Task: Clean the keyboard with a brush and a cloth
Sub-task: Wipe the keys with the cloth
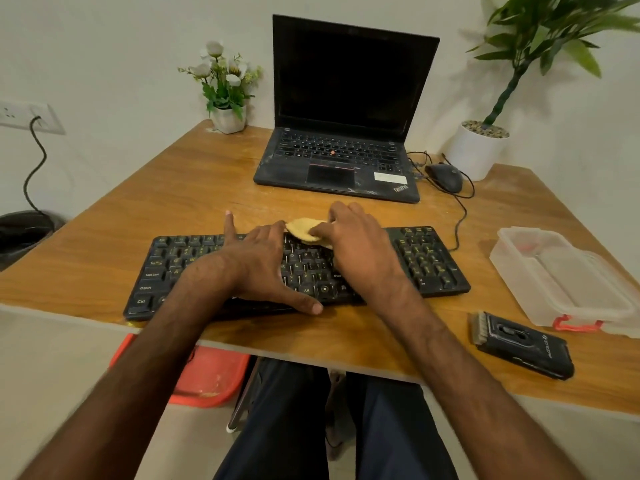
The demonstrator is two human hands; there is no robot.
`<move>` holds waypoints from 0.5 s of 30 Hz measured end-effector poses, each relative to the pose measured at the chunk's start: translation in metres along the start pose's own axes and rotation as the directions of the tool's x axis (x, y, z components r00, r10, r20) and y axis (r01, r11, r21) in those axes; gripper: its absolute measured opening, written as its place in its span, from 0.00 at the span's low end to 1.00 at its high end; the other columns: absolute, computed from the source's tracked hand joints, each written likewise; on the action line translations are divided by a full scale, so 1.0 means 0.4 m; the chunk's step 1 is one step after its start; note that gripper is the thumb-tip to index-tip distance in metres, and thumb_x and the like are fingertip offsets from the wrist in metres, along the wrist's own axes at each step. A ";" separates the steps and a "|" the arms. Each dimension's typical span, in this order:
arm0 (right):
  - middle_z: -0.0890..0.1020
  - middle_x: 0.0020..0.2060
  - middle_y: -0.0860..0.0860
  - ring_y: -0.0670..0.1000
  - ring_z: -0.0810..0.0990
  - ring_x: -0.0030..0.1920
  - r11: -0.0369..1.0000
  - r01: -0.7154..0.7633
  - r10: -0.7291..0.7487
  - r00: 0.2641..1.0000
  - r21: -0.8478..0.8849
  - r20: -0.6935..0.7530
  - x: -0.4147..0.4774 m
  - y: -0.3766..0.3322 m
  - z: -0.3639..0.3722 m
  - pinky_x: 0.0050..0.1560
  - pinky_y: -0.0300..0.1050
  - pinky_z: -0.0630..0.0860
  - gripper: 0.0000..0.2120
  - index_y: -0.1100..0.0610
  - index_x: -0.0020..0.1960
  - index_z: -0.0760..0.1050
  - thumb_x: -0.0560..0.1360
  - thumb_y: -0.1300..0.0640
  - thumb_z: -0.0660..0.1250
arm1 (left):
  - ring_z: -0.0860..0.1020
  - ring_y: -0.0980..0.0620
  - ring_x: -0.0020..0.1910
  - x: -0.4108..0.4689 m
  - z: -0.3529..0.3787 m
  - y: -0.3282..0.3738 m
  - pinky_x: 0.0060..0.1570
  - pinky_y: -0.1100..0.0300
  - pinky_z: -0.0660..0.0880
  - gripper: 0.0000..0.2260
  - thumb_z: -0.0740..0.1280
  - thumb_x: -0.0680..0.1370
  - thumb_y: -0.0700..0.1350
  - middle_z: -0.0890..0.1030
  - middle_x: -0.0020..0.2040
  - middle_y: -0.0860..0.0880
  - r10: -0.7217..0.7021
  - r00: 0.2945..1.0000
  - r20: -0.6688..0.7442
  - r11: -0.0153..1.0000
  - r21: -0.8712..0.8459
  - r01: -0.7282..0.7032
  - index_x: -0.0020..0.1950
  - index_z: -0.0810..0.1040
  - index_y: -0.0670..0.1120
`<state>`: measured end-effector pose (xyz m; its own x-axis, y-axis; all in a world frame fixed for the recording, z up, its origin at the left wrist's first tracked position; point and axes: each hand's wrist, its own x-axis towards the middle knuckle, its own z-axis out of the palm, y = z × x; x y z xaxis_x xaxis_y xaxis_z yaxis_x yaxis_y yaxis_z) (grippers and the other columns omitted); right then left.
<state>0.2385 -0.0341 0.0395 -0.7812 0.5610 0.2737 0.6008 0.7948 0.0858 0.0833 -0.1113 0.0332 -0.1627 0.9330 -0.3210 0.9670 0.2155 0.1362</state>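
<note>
The keyboard point(429, 265) is lying along the bench's point(173, 188) near edge. The left hand point(259, 268) is pressing flat on its keys, fingers spread and straight. The right hand point(360, 244) is pinching the cloth point(303, 228) against the top row. The brush point(519, 344) is lying to the right, near a box point(561, 275), and a laptop point(343, 154) is standing behind.

A single wide-angle view from the person's head faces forward and steeply down over the desk point(138, 209). The keyboard point(433, 261) lies close below, near mid-frame, and both arms point(138, 358) reach toward it from the bottom edge. The laptop point(346, 81) and wall point(104, 46) stand farther off at the top. The person's legs point(294, 410) show beneath the desk's near edge.
</note>
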 end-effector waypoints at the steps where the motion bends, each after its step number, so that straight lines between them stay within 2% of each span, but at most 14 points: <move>1: 0.71 0.61 0.52 0.51 0.68 0.62 0.999 -0.025 0.025 1.000 -0.019 -0.004 0.001 0.022 0.000 0.63 0.46 0.67 0.20 0.48 0.71 0.71 0.79 0.53 0.63 | 0.49 0.48 0.81 -0.004 -0.004 0.003 0.71 0.32 0.28 0.69 0.60 0.53 0.82 0.53 0.82 0.45 -0.014 1.000 0.017 1.000 0.012 0.014 0.81 0.41 0.43; 4: 0.72 0.62 0.53 0.52 0.69 0.61 0.984 -0.144 0.145 0.989 -0.106 0.003 0.004 0.104 -0.011 0.63 0.47 0.70 0.17 0.49 0.68 0.74 0.79 0.54 0.64 | 0.51 0.47 0.81 -0.005 -0.008 0.003 0.70 0.32 0.28 0.67 0.61 0.54 0.81 0.55 0.82 0.45 -0.009 1.000 0.025 1.000 0.017 0.008 0.81 0.45 0.43; 6: 0.73 0.61 0.53 0.51 0.70 0.60 0.983 -0.180 0.180 0.984 -0.046 -0.002 0.005 0.130 -0.016 0.61 0.46 0.71 0.17 0.49 0.67 0.75 0.79 0.56 0.65 | 0.51 0.48 0.81 -0.004 -0.004 0.003 0.70 0.32 0.28 0.67 0.61 0.54 0.81 0.55 0.82 0.45 -0.002 1.000 0.025 1.000 0.022 0.001 0.81 0.45 0.43; 10: 0.73 0.57 0.50 0.46 0.66 0.53 0.993 -0.048 0.056 0.995 0.105 -0.079 0.017 0.036 -0.012 0.56 0.40 0.67 0.20 0.48 0.70 0.72 0.79 0.56 0.65 | 0.52 0.48 0.81 -0.004 -0.004 0.007 0.71 0.32 0.28 0.67 0.60 0.53 0.82 0.56 0.81 0.45 -0.017 1.000 0.022 0.999 0.027 0.017 0.81 0.46 0.42; 12: 0.72 0.58 0.51 0.49 0.67 0.56 0.995 0.029 -0.025 0.999 0.098 -0.033 0.026 -0.013 -0.003 0.57 0.43 0.68 0.21 0.48 0.71 0.70 0.79 0.56 0.64 | 0.53 0.47 0.81 -0.010 -0.001 0.002 0.71 0.32 0.29 0.66 0.58 0.53 0.82 0.57 0.80 0.45 -0.039 0.999 0.008 0.998 0.056 0.039 0.79 0.49 0.41; 15: 0.71 0.60 0.52 0.51 0.67 0.60 0.996 0.062 -0.065 0.997 0.059 0.052 0.023 0.000 0.005 0.60 0.45 0.67 0.22 0.46 0.72 0.69 0.79 0.54 0.64 | 0.50 0.46 0.81 -0.022 0.004 -0.007 0.71 0.30 0.29 0.67 0.58 0.54 0.83 0.54 0.81 0.44 -0.090 0.996 0.012 0.992 0.091 0.089 0.81 0.45 0.42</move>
<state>0.2309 -0.0285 0.0401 -0.8265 0.5195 0.2169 0.5403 0.8402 0.0460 0.0825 -0.1207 0.0341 -0.2467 0.9064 -0.3427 0.9626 0.2701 0.0214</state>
